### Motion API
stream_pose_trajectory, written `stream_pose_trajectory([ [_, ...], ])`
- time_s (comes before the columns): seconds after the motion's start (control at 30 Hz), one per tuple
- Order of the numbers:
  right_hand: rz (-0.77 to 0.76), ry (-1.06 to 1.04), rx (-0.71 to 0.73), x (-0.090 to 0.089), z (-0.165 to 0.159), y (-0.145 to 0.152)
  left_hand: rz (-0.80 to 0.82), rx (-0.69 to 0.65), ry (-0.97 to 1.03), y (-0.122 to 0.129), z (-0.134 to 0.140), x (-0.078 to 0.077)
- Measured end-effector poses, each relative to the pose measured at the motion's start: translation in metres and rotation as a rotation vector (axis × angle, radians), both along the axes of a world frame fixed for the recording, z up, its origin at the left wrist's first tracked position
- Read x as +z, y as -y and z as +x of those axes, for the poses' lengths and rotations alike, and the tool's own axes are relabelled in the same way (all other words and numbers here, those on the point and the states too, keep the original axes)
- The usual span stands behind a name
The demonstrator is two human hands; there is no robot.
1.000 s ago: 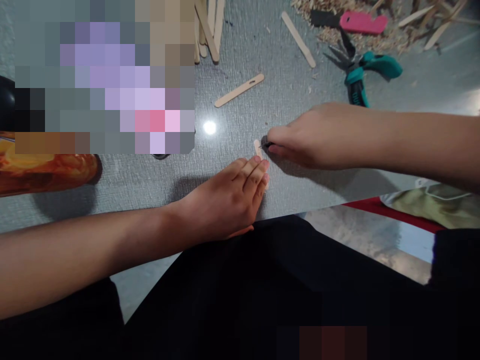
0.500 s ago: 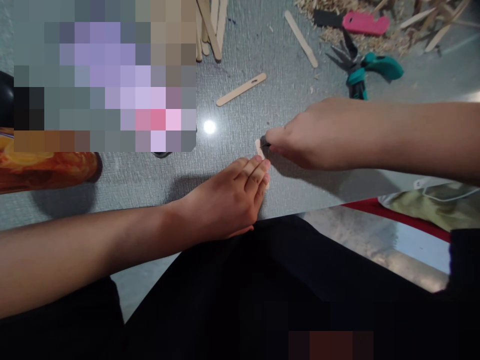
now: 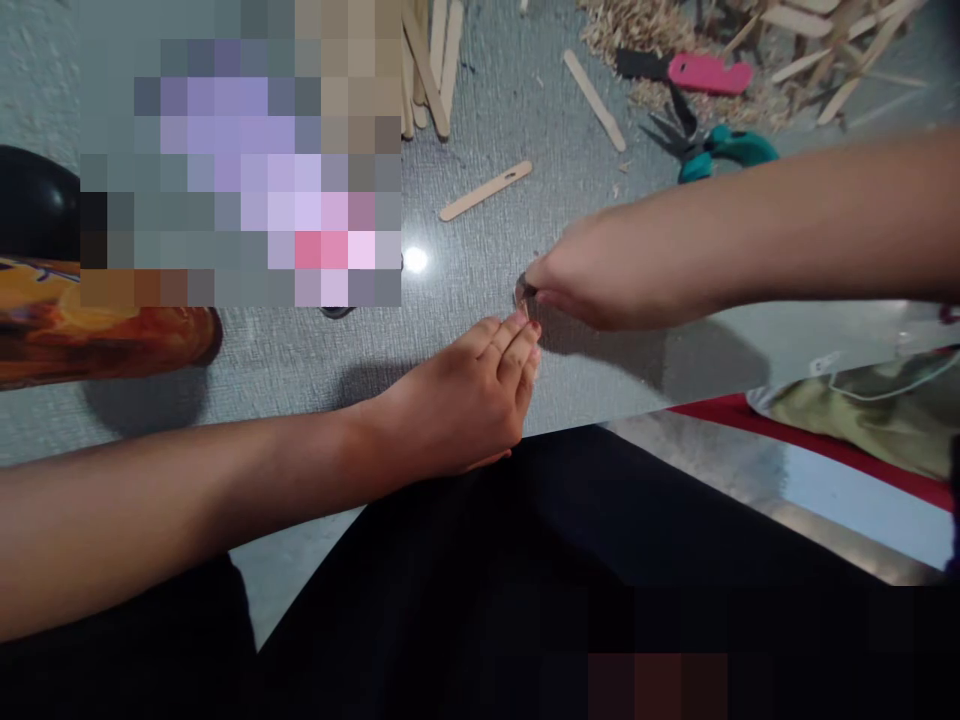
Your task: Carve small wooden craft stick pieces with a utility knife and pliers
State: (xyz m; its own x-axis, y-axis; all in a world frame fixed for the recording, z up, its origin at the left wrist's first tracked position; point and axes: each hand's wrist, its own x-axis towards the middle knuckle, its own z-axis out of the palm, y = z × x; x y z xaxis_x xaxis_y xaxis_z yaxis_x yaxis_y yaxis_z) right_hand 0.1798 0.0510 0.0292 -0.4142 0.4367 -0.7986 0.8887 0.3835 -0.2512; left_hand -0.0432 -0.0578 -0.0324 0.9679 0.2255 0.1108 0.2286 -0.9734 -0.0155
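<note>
My left hand point(image 3: 480, 385) lies on the grey table near its front edge, fingers together, pressing down a pale wooden craft stick point(image 3: 518, 293). Only a short end of this stick shows past the fingertips. Just above, my right hand point(image 3: 589, 270) is closed around a small dark blade point(image 3: 528, 288), whose tip meets the exposed end. Its handle is hidden in my fist. Farther up the table lie a craft stick with a slot near one end point(image 3: 484, 192) and another with a narrowed end point(image 3: 594, 100).
Beyond my right forearm are teal-handled pliers point(image 3: 697, 165), a pink-handled cutter point(image 3: 709, 73), wood shavings point(image 3: 637, 30) and scattered sticks point(image 3: 874, 60). More sticks point(image 3: 450, 60) lie at the top centre. At left sits an orange-wrapped object point(image 3: 112, 340); a blurred patch covers the area beside it.
My right hand has shifted slightly left, and the blade now covers more of the stick's end. My left hand stays on the stick. The view has moved a little.
</note>
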Motion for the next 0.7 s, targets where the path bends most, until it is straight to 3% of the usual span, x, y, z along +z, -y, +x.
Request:
stream_pose_trajectory([
  [0.1, 0.011, 0.193, 0.106, 0.01, -0.002, 0.008, 0.071, 0.014, -0.004, 0.004, -0.002, 0.004],
  [0.2, -0.026, 0.193, -0.007, 0.012, 0.007, 0.02, 0.091, 0.048, 0.025, 0.008, -0.004, 0.005],
  [0.33, 0.023, 0.057, -0.061, 0.011, 0.017, 0.037, 0.044, 0.086, 0.104, 0.012, -0.004, -0.001],
  [0.43, 0.009, 0.068, -0.099, 0.011, 0.014, 0.045, -0.009, 0.124, 0.112, 0.016, -0.004, -0.006],
  [0.6, -0.02, 0.108, 0.095, 0.011, 0.009, 0.04, -0.106, 0.173, 0.082, 0.019, -0.006, -0.005],
  [0.7, -0.057, 0.019, -0.083, 0.008, 0.016, 0.031, -0.155, 0.166, 0.061, 0.015, -0.006, 0.0],
])
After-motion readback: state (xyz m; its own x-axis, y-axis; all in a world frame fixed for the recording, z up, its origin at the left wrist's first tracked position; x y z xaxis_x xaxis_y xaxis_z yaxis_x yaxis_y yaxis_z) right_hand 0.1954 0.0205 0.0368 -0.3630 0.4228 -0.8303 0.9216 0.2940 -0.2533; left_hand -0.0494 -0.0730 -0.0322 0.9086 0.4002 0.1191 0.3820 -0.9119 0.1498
